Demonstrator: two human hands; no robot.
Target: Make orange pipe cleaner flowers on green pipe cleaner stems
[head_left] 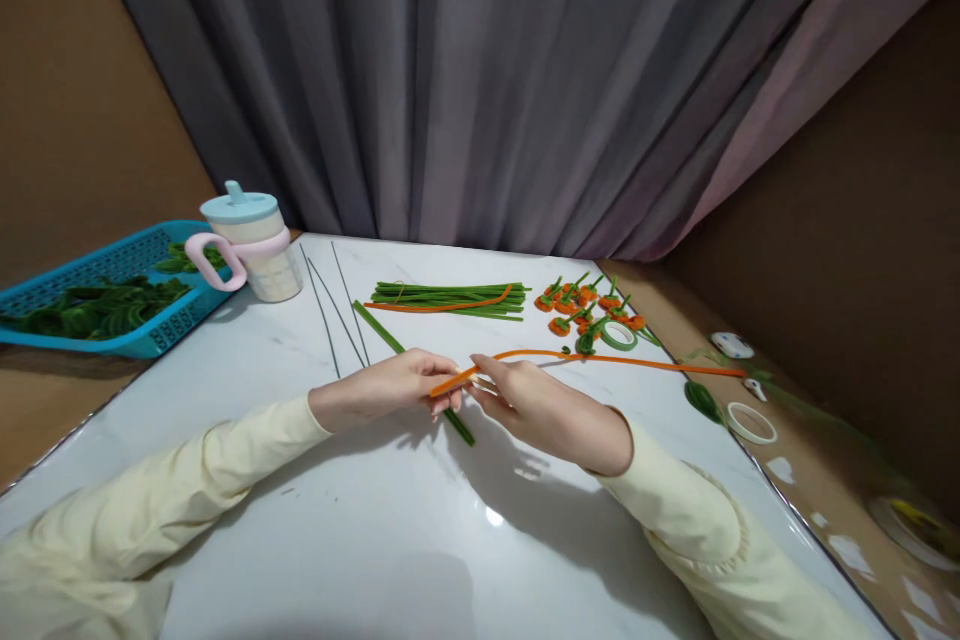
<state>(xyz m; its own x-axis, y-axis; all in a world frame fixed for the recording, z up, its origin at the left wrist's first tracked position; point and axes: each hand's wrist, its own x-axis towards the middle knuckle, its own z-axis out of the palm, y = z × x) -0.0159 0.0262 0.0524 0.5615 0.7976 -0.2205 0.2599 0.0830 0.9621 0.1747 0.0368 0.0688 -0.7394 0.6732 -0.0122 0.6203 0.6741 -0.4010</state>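
Note:
An orange pipe cleaner (pixel 637 359) stretches from my hands far off to the right. My left hand (pixel 397 382) is closed, pinching its near end between thumb and fingers. Close beside it, my right hand (pixel 529 405) is closed on the same pipe cleaner, its fingertips almost meeting the left ones. Green pipe cleaners (pixel 381 330) run slantwise below my left hand; whether that hand touches them is hidden. Behind lies a bundle of green pipe cleaners (pixel 442 296) with another orange one (pixel 420 307) across it.
Orange flower heads with green stems (pixel 570 296) and green tape (pixel 619 336) lie at the back right. Thin dark wires (pixel 321 305) rest left of the bundle. A lidded cup (pixel 270 255) stands by a blue basket (pixel 161 330) of green leaves. White tape (pixel 751 423) sits at the right edge.

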